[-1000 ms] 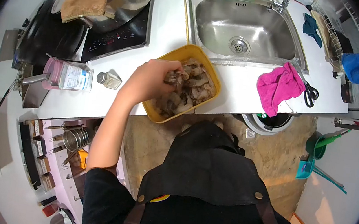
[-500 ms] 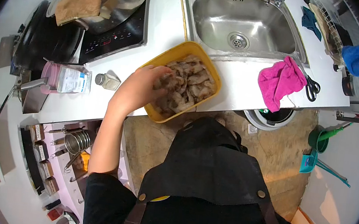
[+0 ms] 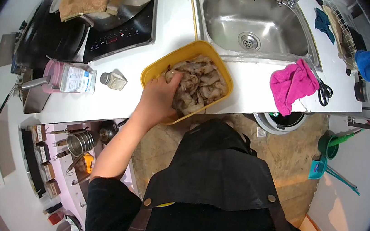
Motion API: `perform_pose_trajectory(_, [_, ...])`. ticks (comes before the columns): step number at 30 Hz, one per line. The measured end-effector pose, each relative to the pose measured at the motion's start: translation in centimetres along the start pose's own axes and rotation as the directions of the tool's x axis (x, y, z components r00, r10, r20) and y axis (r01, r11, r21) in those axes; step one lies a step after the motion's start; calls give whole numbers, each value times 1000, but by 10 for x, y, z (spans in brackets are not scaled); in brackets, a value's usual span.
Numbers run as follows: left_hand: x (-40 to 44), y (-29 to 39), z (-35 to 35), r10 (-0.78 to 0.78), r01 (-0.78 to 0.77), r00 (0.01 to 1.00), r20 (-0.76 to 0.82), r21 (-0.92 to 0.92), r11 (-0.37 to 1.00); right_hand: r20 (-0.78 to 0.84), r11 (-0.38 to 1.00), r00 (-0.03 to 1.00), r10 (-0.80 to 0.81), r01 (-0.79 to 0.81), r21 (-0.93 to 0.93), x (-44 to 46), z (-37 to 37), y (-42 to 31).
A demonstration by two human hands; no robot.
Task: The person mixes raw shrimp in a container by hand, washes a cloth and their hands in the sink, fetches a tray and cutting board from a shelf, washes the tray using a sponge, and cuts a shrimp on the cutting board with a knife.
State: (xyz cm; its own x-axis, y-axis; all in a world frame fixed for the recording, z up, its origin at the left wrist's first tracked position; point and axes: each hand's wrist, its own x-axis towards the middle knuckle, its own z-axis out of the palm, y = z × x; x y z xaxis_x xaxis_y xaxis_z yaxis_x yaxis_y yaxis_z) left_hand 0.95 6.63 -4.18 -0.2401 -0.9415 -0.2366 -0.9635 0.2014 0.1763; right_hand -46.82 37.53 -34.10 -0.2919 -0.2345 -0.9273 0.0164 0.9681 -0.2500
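A yellow plastic tub (image 3: 150,69) full of raw shrimp (image 3: 200,83) stands at the counter's front edge, below the sink. My left hand (image 3: 159,95) reaches into the tub's left side, its fingers curled down among the shrimp. One finger shows on top of the pile; the other fingertips are hidden, so how much is gripped is unclear. My right hand is out of view.
Left of the tub are a small glass shaker (image 3: 113,81), a pink container (image 3: 55,75) and an induction cooktop (image 3: 120,39) with a pot. A steel sink (image 3: 254,25) lies behind. A pink cloth (image 3: 293,84) and black-handled scissors (image 3: 324,92) are right.
My left hand has moved slightly right and down into the tub, and its fingers have curled in among the shrimp. The whole view has shifted slightly.
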Motion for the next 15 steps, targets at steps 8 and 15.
perform_pose_trajectory(8, [2, 2, -10, 15, -10, 995, 95, -51, 999, 12, 1000, 1000, 3, -3, -5, 0, 1, -2])
perform_pose_trajectory(15, [6, 5, -21, -36, 52, 985, 167, -94, 994, 10, 1000, 1000, 1, -1, 24, 2, 3, -1])
